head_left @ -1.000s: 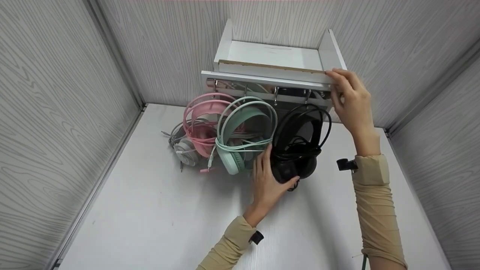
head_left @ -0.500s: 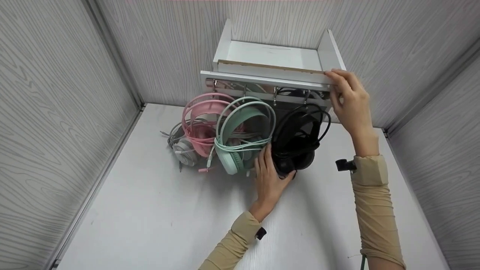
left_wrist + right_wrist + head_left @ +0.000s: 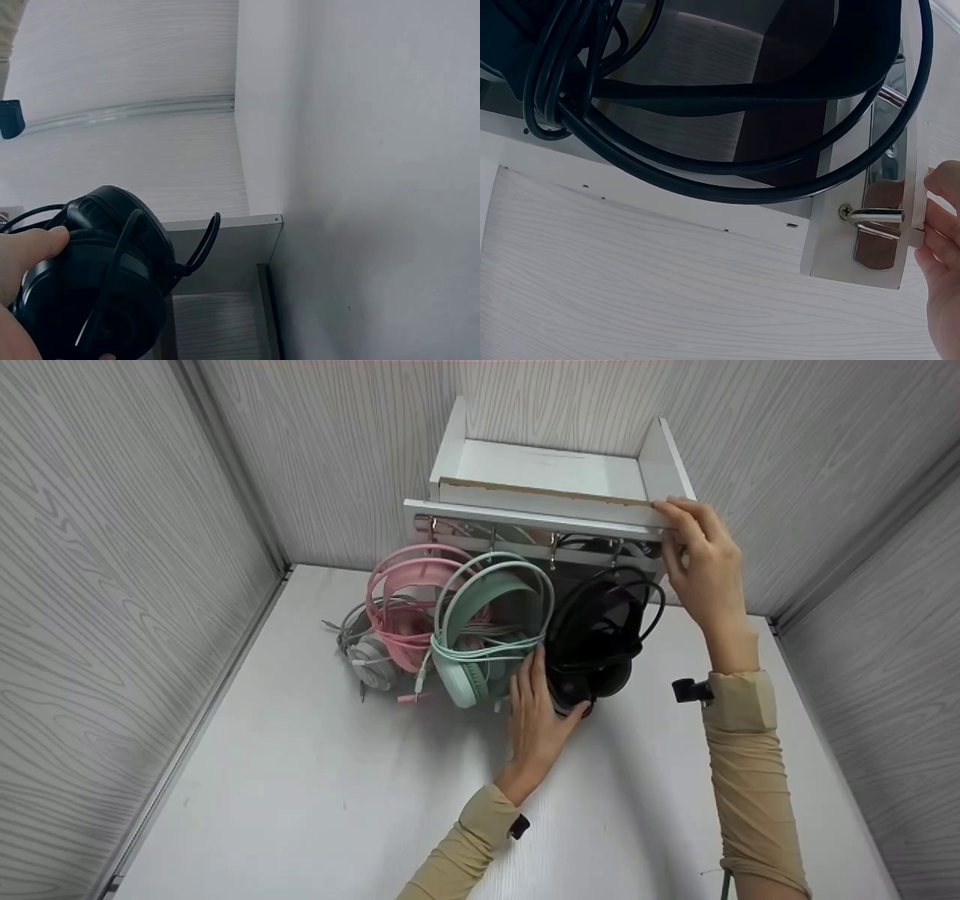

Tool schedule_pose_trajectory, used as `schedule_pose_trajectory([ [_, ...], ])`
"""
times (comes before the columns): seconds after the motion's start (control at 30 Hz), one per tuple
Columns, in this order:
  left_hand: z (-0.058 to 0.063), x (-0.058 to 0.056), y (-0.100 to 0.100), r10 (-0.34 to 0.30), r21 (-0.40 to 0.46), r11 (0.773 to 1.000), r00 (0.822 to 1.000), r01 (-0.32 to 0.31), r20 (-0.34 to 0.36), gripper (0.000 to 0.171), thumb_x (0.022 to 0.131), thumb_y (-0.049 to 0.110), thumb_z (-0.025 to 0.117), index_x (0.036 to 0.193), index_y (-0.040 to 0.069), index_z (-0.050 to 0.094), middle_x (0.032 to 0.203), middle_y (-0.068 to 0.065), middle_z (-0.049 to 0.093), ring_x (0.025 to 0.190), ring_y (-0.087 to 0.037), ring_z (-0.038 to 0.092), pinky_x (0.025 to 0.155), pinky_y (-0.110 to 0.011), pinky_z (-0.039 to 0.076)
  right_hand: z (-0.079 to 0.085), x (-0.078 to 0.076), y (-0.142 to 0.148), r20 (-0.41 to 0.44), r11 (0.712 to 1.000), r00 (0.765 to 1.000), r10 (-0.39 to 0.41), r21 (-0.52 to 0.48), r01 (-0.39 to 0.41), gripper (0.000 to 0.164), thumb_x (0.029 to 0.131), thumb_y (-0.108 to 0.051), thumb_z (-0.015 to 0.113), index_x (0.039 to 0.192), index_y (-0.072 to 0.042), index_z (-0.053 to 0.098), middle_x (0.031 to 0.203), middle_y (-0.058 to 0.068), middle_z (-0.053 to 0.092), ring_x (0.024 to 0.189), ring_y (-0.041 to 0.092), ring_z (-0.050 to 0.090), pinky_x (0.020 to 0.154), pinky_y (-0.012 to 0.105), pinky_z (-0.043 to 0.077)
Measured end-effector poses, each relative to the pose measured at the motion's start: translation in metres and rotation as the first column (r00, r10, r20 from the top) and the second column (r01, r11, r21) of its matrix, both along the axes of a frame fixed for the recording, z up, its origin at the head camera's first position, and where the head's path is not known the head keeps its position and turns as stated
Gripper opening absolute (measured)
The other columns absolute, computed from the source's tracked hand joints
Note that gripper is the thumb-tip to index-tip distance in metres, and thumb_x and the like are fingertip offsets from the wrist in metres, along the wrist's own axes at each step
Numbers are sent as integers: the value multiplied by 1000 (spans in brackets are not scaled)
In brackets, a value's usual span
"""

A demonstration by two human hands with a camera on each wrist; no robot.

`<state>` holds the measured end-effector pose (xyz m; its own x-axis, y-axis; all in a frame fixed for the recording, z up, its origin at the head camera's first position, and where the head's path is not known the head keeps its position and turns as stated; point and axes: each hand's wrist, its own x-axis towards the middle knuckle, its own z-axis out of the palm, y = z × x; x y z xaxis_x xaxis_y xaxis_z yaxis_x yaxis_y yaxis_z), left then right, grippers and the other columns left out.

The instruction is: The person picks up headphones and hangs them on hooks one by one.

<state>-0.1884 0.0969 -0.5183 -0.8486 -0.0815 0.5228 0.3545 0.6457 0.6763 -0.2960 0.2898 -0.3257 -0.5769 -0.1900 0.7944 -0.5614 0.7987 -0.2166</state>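
My left hand [image 3: 538, 727] holds black headphones [image 3: 574, 690] by the ear cups, thumb on one side and fingers on the other. Their headband arches upward close to the metal hooks [image 3: 553, 553] under the white shelf [image 3: 547, 496]. In the left wrist view the thumb [image 3: 41, 246] presses on the black ear cups [image 3: 90, 300]. The right wrist view shows the black headband [image 3: 780, 94] and looped cable passing in front of the hook rail, with one bare hook [image 3: 881, 216] near its end. My right hand [image 3: 705, 562] grips the shelf's right front corner, fingertips over the top edge.
Mint headphones [image 3: 459, 682], pink headphones [image 3: 401, 656] and grey headphones [image 3: 371, 666] hang side by side left of the black pair, cables bundled around them. The shelf stands against the back wall [image 3: 337, 457]. White table surface [image 3: 337, 780] spreads below.
My left hand has shifted slightly up and right, lifting the black ear cups a little and turning them. The right hand stays on the shelf corner.
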Motion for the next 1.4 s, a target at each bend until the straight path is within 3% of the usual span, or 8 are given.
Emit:
schedule_pose_trajectory([
  [0.1, 4, 4, -6, -41, 42, 998, 999, 42, -26, 93, 85, 38, 82, 157, 9, 31, 154, -12, 42, 141, -28, 43, 115, -50, 35, -2, 0, -1, 1, 1000, 1000, 2, 6, -2, 36, 100, -3, 59, 132, -15, 67, 132, 8, 62, 123, 30, 59, 86, 48, 49],
  [0.17, 7, 6, -10, -53, 66, 996, 997, 57, -52, 80, 89, 35, 79, 154, 9, 38, 151, -11, 45, 137, -27, 46, 112, -47, 40, -3, -1, -1, -2, 1000, 1000, -1, 8, 1, 36, 100, -3, 60, 133, -15, 67, 133, 8, 62, 123, 30, 59, 86, 49, 50],
  [0.3, 14, 11, -18, -62, 79, 994, 991, 72, -120, 52, 94, 23, 75, 141, 11, 55, 141, -9, 53, 126, -24, 56, 97, -39, 52, -4, -1, -1, -3, 1000, 1000, -6, 9, 6, 36, 99, -5, 61, 133, -15, 65, 134, 8, 61, 124, 30, 58, 85, 50, 50],
  [0.43, 21, 14, -26, -46, 31, 998, 980, 53, -194, 33, 93, 14, 74, 125, 14, 67, 126, -3, 61, 112, -19, 64, 82, -33, 56, -5, -2, -1, -8, 1000, 1000, -1, 5, 1, 35, 99, -6, 62, 133, -14, 65, 134, 9, 60, 125, 31, 57, 91, 50, 50],
  [0.57, 27, 15, -37, -36, 12, 999, 963, 41, -267, 25, 92, 10, 73, 116, 16, 71, 111, 1, 67, 99, -13, 67, 77, -28, 56, -5, -3, 0, -4, 1000, 1000, 2, 7, -2, 37, 98, -5, 62, 134, -14, 64, 134, 10, 59, 127, 32, 56, 97, 52, 48],
  [0.93, 44, 13, -79, -71, 125, 983, 906, 134, -417, 16, 97, 7, 65, 111, 11, 72, 93, 2, 73, 79, -7, 69, 68, -22, 56, -7, -4, -1, 4, 1000, 1000, 0, 10, 0, 40, 97, -5, 64, 136, -16, 62, 134, 11, 57, 128, 32, 54, 95, 54, 48],
  [1.2, 53, 11, -120, 26, 236, 966, 870, 104, -492, 17, 94, -1, 62, 107, 5, 73, 90, -3, 74, 80, -13, 70, 67, -24, 56, -7, -3, -2, 3, 1000, 1000, -6, 26, 6, 40, 98, -6, 63, 137, -16, 61, 135, 11, 56, 128, 34, 53, 91, 56, 47],
  [1.4, 52, 4, -166, 189, 320, 947, 862, -32, -471, 16, 93, -3, 61, 104, 2, 72, 94, -7, 73, 79, -17, 68, 70, -16, 51, -8, -5, -2, -5, 1000, 1000, 1, 17, 0, 41, 97, -5, 64, 137, -16, 61, 134, 11, 56, 128, 33, 53, 91, 56, 48],
])
